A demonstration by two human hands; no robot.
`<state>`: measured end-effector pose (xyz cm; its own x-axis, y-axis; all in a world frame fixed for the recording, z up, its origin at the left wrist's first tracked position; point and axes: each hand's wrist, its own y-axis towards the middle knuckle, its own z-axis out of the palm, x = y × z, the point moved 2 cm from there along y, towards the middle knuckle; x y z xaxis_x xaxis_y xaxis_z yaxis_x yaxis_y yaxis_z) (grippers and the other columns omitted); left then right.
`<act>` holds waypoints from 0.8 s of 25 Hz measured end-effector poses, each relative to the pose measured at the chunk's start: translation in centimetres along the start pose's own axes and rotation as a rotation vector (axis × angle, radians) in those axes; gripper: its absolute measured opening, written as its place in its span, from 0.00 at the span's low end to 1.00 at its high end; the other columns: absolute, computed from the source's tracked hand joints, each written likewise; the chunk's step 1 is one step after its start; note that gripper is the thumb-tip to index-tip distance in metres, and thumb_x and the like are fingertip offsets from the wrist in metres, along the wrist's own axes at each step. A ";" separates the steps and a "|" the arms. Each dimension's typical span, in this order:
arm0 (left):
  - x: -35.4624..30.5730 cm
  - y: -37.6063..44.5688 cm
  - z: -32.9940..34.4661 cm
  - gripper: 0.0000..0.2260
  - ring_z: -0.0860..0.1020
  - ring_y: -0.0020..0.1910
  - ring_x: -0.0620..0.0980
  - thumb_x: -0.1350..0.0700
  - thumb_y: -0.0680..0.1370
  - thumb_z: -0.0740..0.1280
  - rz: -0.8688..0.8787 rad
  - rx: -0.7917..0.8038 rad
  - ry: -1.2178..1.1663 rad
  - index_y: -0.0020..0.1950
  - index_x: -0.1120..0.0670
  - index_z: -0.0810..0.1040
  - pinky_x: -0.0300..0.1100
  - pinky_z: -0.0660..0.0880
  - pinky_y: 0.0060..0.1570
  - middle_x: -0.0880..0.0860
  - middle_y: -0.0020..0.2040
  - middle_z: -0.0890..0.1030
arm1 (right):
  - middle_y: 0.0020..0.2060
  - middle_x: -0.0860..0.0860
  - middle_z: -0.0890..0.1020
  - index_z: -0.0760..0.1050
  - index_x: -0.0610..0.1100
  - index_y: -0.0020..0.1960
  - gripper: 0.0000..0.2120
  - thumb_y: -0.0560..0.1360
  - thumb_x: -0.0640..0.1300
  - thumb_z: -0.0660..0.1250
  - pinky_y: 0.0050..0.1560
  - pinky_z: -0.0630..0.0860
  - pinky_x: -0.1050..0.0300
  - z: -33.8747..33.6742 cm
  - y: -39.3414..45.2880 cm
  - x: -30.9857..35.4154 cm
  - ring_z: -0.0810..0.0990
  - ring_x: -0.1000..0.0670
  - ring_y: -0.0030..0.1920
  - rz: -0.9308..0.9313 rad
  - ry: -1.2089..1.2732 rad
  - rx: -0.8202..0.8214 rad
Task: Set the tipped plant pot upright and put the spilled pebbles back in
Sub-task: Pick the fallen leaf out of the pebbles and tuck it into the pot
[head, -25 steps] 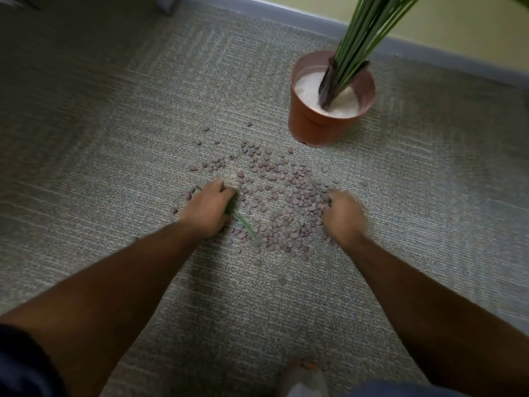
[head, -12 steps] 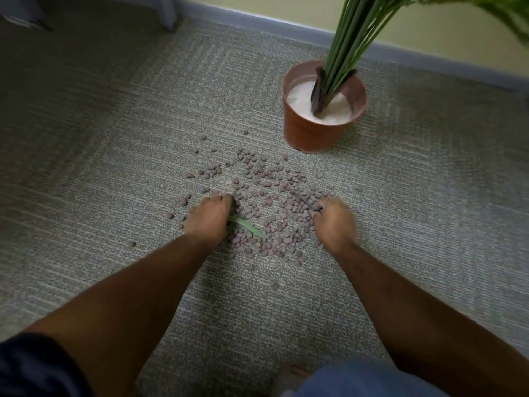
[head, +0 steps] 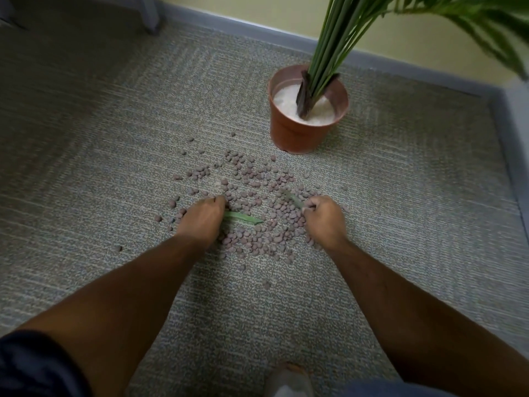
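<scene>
The terracotta plant pot [head: 289, 133] stands upright on the carpet at the upper right, with white filling and green stems [head: 332, 44] rising from it. Small brown pebbles [head: 257, 181] lie spread over the carpet in front of it. My left hand [head: 200, 222] is at the left side of the pile, fingers curled down over pebbles and over one end of a green leaf [head: 243, 217]. My right hand [head: 325, 217] is at the right side, fingers curled round pebbles, with a second leaf piece [head: 294, 200] at its knuckles.
Grey carpet [head: 100, 138] runs to a blue-grey skirting board [head: 246, 22] along the yellow wall and to a corner at the right. A furniture leg [head: 150, 15] stands at the top left. My foot [head: 287, 379] shows at the bottom edge.
Both hands have raked inward through the pebbles and curled tighter. The leaf under my left hand has swung to lie nearly level. The view has tilted up, so the pot sits lower.
</scene>
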<state>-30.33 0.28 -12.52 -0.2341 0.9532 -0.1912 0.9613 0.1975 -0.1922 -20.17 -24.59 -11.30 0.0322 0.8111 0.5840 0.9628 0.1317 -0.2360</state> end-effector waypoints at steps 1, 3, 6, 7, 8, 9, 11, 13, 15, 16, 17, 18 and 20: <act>0.1 0.0 -0.2 0.10 0.74 0.45 0.52 0.68 0.81 0.62 0.010 -0.016 -0.031 0.61 0.58 0.72 0.42 0.69 0.42 0.58 0.52 0.81 | 0.39 0.52 0.83 0.83 0.45 0.47 0.06 0.80 0.39 0.68 0.22 0.72 0.57 0.1 0.0 0.2 0.79 0.48 0.28 0.011 0.042 0.002; 0.0 0.1 -0.9 0.10 0.75 0.46 0.50 0.65 0.82 0.64 0.057 -0.098 -0.145 0.63 0.59 0.75 0.40 0.71 0.44 0.57 0.52 0.81 | 0.39 0.51 0.84 0.83 0.46 0.47 0.05 0.79 0.39 0.69 0.24 0.70 0.59 0.6 -0.1 0.7 0.76 0.51 0.28 0.055 0.173 0.019; -1.8 0.7 -2.8 0.09 0.80 0.47 0.47 0.64 0.81 0.67 0.049 -0.147 -0.325 0.60 0.56 0.79 0.37 0.76 0.44 0.51 0.51 0.81 | 0.41 0.51 0.85 0.82 0.46 0.46 0.05 0.78 0.39 0.70 0.30 0.76 0.54 1.2 -0.4 2.1 0.79 0.50 0.33 0.134 0.377 0.084; -2.5 1.0 -3.3 0.09 0.81 0.45 0.45 0.64 0.80 0.67 0.009 -0.122 -0.399 0.59 0.54 0.80 0.35 0.76 0.40 0.49 0.50 0.81 | 0.42 0.51 0.85 0.81 0.47 0.47 0.04 0.78 0.38 0.71 0.33 0.79 0.53 1.3 -0.5 2.7 0.82 0.50 0.35 0.150 0.426 0.112; -3.3 1.4 -3.7 0.10 0.81 0.40 0.43 0.64 0.80 0.68 -0.039 -0.085 -0.490 0.58 0.53 0.81 0.34 0.76 0.34 0.48 0.48 0.82 | 0.43 0.51 0.86 0.81 0.47 0.47 0.05 0.78 0.38 0.71 0.35 0.81 0.53 1.4 -0.5 3.2 0.84 0.49 0.38 0.159 0.471 0.140; -3.9 1.8 -4.0 0.10 0.82 0.34 0.42 0.64 0.80 0.69 -0.092 -0.044 -0.596 0.57 0.52 0.81 0.32 0.75 0.28 0.48 0.45 0.83 | 0.45 0.50 0.86 0.81 0.47 0.48 0.05 0.78 0.38 0.70 0.36 0.82 0.55 1.4 -0.5 3.6 0.86 0.50 0.41 0.169 0.521 0.165; -4.9 2.5 -4.2 0.07 0.84 0.30 0.44 0.65 0.79 0.70 -0.192 0.017 -0.811 0.53 0.54 0.83 0.37 0.78 0.26 0.50 0.41 0.86 | 0.47 0.49 0.87 0.82 0.45 0.52 0.06 0.79 0.36 0.70 0.37 0.81 0.59 1.5 -0.5 4.4 0.86 0.52 0.42 0.199 0.652 0.226; -5.7 2.9 -4.4 0.06 0.83 0.32 0.48 0.66 0.78 0.71 -0.242 0.041 -0.930 0.49 0.55 0.85 0.42 0.80 0.30 0.53 0.40 0.87 | 0.47 0.49 0.88 0.82 0.43 0.58 0.10 0.78 0.35 0.70 0.33 0.77 0.62 1.7 -0.9 5.0 0.84 0.57 0.37 0.221 0.749 0.304; -6.3 3.1 -4.3 0.08 0.82 0.31 0.45 0.66 0.78 0.71 -0.252 0.041 -0.980 0.45 0.54 0.85 0.39 0.77 0.29 0.52 0.38 0.86 | 0.46 0.50 0.88 0.81 0.43 0.62 0.13 0.78 0.35 0.71 0.33 0.73 0.61 2.1 -1.2 5.2 0.82 0.59 0.34 0.211 0.727 0.361; -6.5 3.3 -4.1 0.08 0.83 0.32 0.45 0.66 0.78 0.71 -0.253 0.044 -1.006 0.44 0.55 0.86 0.39 0.79 0.31 0.53 0.38 0.87 | 0.45 0.50 0.88 0.80 0.43 0.63 0.15 0.77 0.35 0.71 0.34 0.72 0.60 2.4 -1.2 5.2 0.81 0.58 0.35 0.206 0.710 0.373; -6.7 3.5 -3.8 0.07 0.84 0.35 0.47 0.66 0.78 0.71 -0.251 0.055 -1.040 0.45 0.57 0.86 0.41 0.81 0.34 0.55 0.40 0.87 | 0.45 0.50 0.87 0.80 0.42 0.64 0.15 0.78 0.35 0.71 0.34 0.72 0.61 2.7 -1.3 5.1 0.81 0.57 0.36 0.210 0.708 0.373; -6.9 3.6 -3.7 0.06 0.85 0.38 0.51 0.66 0.79 0.71 -0.252 0.074 -1.079 0.47 0.58 0.86 0.44 0.83 0.38 0.56 0.42 0.88 | 0.44 0.50 0.87 0.80 0.41 0.63 0.14 0.78 0.35 0.71 0.33 0.72 0.62 2.8 -1.3 5.0 0.80 0.56 0.36 0.222 0.718 0.363; -7.2 3.8 -3.4 0.05 0.87 0.41 0.54 0.65 0.79 0.71 -0.267 0.100 -1.138 0.49 0.57 0.87 0.48 0.84 0.43 0.55 0.43 0.88 | 0.38 0.51 0.85 0.82 0.39 0.56 0.07 0.78 0.35 0.71 0.29 0.70 0.64 2.9 -1.4 4.8 0.77 0.57 0.33 0.240 0.753 0.336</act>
<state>-24.47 -5.01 -8.58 -0.4706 0.1198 -0.8742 0.8580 0.2934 -0.4217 -22.16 -19.22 -10.38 0.5087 0.2594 0.8209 0.7806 0.2633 -0.5669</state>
